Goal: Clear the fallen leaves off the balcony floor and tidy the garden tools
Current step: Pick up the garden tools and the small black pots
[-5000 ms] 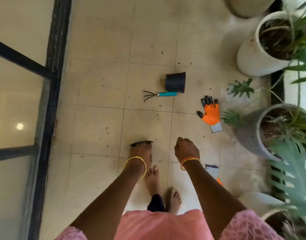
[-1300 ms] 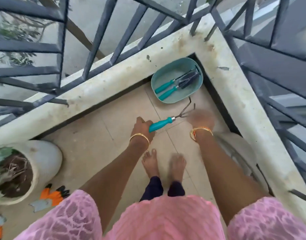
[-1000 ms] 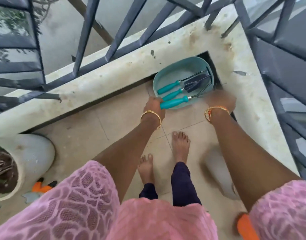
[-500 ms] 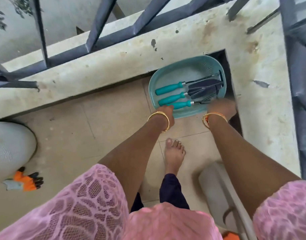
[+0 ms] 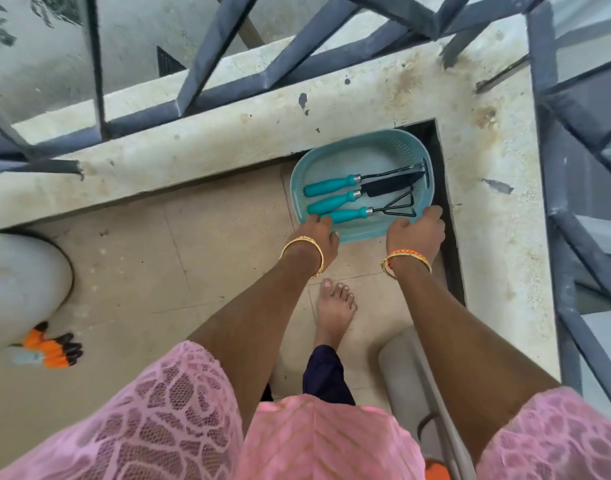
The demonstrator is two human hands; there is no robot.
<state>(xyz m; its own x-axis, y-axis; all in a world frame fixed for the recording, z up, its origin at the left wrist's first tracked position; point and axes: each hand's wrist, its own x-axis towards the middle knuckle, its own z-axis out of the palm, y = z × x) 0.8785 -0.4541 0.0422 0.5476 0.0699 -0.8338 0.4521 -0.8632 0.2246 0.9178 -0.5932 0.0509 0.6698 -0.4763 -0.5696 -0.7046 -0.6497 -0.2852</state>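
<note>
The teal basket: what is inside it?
Inside the teal basket lie three teal-handled garden tools, side by side. The left hand covers the nearest handle's end.

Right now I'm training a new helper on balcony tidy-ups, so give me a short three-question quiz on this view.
1. True or false: the teal basket sits in the corner of the ledge.
2. How many teal-handled tools lie in the basket?
3. Which lies on the floor by the white pot? A) orange glove B) broom C) watering can

Key
1. True; the left hand and right hand are at its near rim.
2. Three.
3. A.
</note>
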